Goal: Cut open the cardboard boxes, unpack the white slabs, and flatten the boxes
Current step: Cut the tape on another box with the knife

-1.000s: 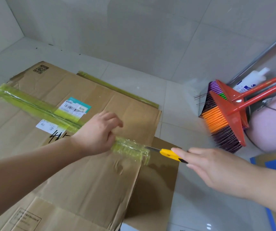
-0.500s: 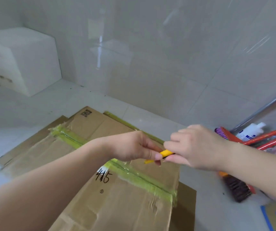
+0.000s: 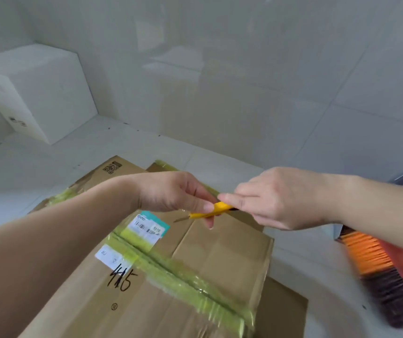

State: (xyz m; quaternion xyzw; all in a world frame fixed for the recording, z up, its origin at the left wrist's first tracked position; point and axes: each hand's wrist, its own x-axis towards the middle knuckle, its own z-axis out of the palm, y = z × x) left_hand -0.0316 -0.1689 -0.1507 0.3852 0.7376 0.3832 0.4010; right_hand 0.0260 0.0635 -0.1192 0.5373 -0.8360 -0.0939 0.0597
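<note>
A flattened brown cardboard box (image 3: 210,259) lies on the floor below me, with a strip of yellow-green tape (image 3: 186,279) across it, shipping labels and "415" in black marker. Above it, both hands meet on a yellow utility knife (image 3: 210,212). My right hand (image 3: 278,198) grips the knife's rear end. My left hand (image 3: 178,193) pinches the front of its yellow body between thumb and fingers. A short blade tip sticks out to the left. More flat cardboard (image 3: 283,303) lies underneath. A white slab-like block (image 3: 39,91) stands in the far left corner.
Red brooms with orange and dark bristles (image 3: 385,272) lie on the floor at the right. Pale tiled walls close the corner behind the cardboard. The white floor tiles show bare around the pile.
My hands lifted off the taped box and came together on the knife. The left hand left the tape and took the knife's front end. The view tilted up.
</note>
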